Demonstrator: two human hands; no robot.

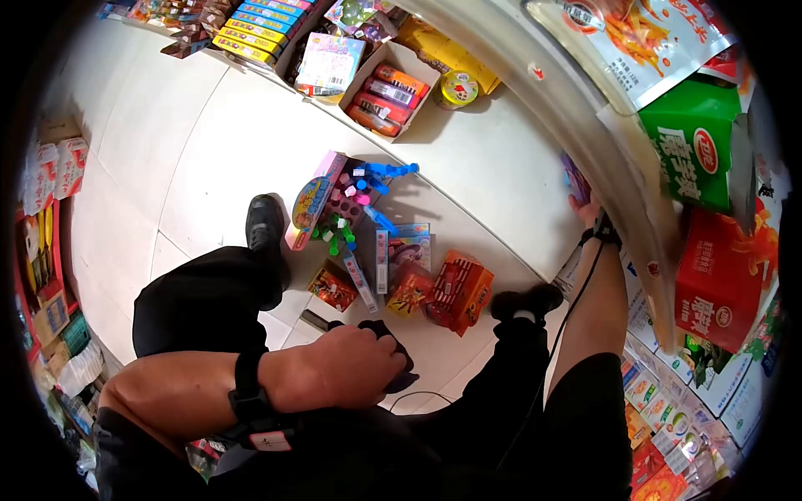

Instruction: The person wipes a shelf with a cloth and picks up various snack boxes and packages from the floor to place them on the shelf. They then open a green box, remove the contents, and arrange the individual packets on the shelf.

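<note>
My left hand (pixel 347 367) is low in front of me, above my knee, fingers closed around a small dark object (pixel 393 346); a thin cable (pixel 418 394) runs just below it. My right hand (pixel 586 210) reaches out to the edge of the shelf (pixel 535 75) on the right and grips a small purple packet (pixel 575 177). On the white floor between my black shoes (pixel 266 227) (pixel 526 302) lie an open pink box of small coloured pieces (pixel 334 209), an orange-red box (pixel 459 292) and several flat snack packets (pixel 405 259).
Open cartons of packaged goods (pixel 388 88) line the floor at the top. The right-hand shelf holds green (pixel 693 150) and red boxes (pixel 718 275) and bagged snacks (pixel 652 42). More stock stands at the left edge (pixel 50 175).
</note>
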